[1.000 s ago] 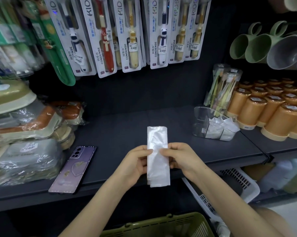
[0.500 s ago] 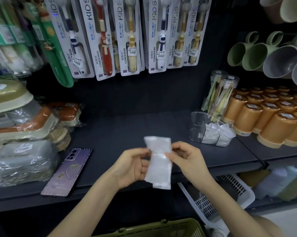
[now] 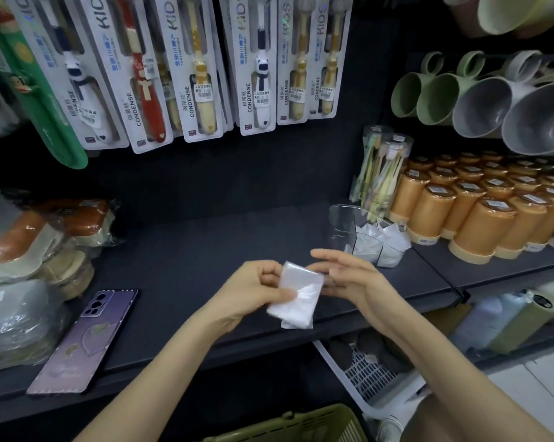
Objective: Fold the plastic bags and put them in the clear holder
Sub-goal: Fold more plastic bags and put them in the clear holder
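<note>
Folding in hand: plastic bag, part folded, above the shelf front.
Pinched in the curled left grip; flanked by the right grip, fingers straight, clasping nothing; likely calls for one more fold, then a carry right to the clear holder, already holding folded bags.

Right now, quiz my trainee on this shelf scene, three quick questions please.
1. True or false: the clear holder already contains folded bags.
2. Which hand grips the plastic bag?
3. Which of these lies on the shelf? A phone, B scissors, C tape.
Key: 1 true. 2 The left hand; the right hand is open beside it. 3 A.
</note>
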Available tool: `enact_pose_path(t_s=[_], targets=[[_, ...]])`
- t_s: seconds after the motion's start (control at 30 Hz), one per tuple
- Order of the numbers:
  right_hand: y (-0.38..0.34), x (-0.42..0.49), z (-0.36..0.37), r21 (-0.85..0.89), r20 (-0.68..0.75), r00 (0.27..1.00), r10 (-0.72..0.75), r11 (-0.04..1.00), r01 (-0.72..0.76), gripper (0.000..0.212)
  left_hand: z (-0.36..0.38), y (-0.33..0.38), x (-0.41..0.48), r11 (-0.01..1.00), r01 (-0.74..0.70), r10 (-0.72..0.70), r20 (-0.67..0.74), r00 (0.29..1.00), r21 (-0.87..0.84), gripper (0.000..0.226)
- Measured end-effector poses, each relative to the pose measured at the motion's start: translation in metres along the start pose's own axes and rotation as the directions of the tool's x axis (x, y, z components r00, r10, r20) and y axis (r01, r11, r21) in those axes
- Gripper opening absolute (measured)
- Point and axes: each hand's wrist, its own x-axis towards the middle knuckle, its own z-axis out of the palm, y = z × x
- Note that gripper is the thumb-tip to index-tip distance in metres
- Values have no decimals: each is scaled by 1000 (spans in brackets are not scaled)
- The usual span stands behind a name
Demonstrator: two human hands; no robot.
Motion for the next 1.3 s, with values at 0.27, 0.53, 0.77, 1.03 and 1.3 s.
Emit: enact_pose_path(t_s=[0.27, 0.53, 0.77, 1.03, 1.3], targets=[[11, 7, -25, -350, -291, 948, -130, 936, 21, 4, 19, -5, 37, 984, -102, 89, 88, 992, 148, 16], [-25, 13, -85, -318, -404, 897, -179, 947, 46, 6, 36, 7, 94, 976, -178, 186, -50, 981, 128, 34], [-54, 69, -118, -305, -455, 881, -128, 952, -19, 10, 38, 12, 168, 953, -51, 15, 123, 992, 299, 122], [-48, 116, -121, -498, -365, 929, -68, 857, -133, 8, 50, -1, 175, 968, -146, 127, 107, 986, 204, 108], [-29, 93, -95, -892, -270, 895, -355, 443, -93, 10, 56, -8, 141, 915, -245, 242, 52, 969, 319, 116]])
